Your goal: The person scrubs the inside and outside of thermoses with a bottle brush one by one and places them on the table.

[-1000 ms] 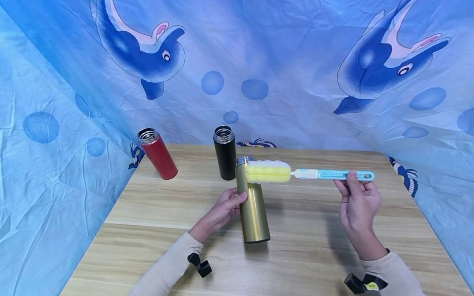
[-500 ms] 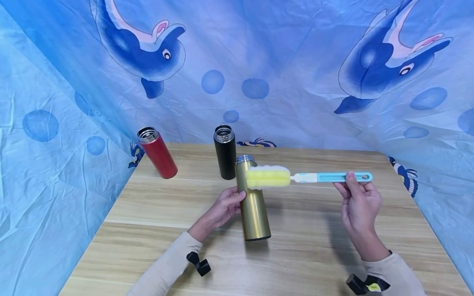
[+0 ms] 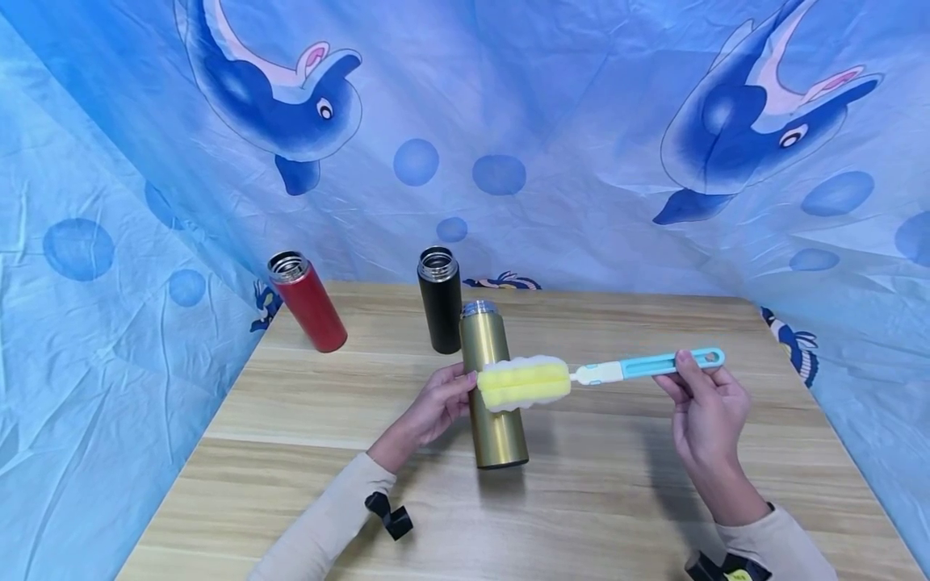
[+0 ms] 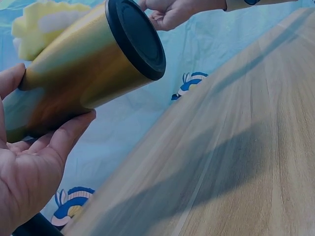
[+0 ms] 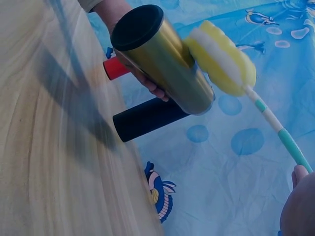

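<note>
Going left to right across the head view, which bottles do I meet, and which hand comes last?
Red bottle → black bottle → gold bottle → right hand.

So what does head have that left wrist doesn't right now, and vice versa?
Head only: the red bottle and the silver neck of the gold bottle.

Left wrist only: the gold bottle's dark underside, face on.

Both: the gold bottle in the left hand, the yellow-and-white sponge, the right hand (cropped at the top in left wrist), and the wooden table.
</note>
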The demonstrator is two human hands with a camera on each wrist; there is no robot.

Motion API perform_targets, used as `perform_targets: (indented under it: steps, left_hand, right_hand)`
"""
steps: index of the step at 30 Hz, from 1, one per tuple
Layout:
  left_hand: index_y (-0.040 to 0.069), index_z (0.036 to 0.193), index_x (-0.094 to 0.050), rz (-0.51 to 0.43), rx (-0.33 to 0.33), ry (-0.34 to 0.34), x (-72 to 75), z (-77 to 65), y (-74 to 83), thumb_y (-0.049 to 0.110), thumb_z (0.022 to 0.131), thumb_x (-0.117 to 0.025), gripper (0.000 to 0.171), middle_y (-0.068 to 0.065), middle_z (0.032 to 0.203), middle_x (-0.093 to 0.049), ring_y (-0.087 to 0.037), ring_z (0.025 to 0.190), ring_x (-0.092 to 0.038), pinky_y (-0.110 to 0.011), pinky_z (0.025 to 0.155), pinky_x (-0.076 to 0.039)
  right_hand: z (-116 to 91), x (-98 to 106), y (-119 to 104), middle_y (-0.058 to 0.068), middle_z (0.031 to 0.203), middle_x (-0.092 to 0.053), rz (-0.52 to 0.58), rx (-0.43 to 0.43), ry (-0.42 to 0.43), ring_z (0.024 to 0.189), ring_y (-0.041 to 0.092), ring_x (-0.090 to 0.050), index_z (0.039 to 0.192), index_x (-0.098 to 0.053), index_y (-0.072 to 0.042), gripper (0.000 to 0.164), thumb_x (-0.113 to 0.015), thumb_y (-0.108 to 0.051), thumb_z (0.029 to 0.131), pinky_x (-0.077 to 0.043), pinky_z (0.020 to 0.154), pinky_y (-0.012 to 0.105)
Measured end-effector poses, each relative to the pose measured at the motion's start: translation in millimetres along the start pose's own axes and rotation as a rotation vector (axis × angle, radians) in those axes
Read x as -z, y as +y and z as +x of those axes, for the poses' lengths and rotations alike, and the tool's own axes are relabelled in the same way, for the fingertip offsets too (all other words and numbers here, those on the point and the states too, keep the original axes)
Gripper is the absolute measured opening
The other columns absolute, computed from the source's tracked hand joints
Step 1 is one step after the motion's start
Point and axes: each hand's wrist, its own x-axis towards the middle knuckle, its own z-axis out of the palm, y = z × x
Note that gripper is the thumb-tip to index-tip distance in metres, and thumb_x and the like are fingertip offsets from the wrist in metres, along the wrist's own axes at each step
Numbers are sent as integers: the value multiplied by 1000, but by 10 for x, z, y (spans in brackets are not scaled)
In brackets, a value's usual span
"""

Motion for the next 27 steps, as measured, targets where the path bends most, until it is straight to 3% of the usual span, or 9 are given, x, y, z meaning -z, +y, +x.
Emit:
perform_targets:
  steps: [10, 20, 27]
  left_hand:
    - [-6, 126, -54, 5, -22, 21, 2, 56, 17, 24, 99, -64, 41, -5, 101, -75, -15, 87, -74, -28, 80, -61]
    - [-14, 136, -44, 38, 1, 28, 28, 143, 37, 22, 101, -59, 52, -6, 106, -73, -17, 92, -73, -29, 82, -60]
    - [-9, 127, -51, 40, -9, 53, 22, 215, 59, 19, 103, -51, 37, -5, 99, -73, -16, 87, -71, -29, 78, -60]
  right_hand:
    - [-73, 87, 3, 15, 81, -71, 2, -44, 3, 68, 19, -75, 95, -63, 11, 9, -68, 4, 94, -59, 63, 24]
    - [-139, 202, 1, 12, 81, -71, -27, -67, -35, 68, 17, -74, 93, -66, 8, 5, -65, 4, 96, -59, 63, 23]
    - [-200, 240, -11, 13, 78, -72, 30, -59, -61, 65, 18, -74, 90, -68, 8, 11, -60, 10, 97, -59, 61, 24]
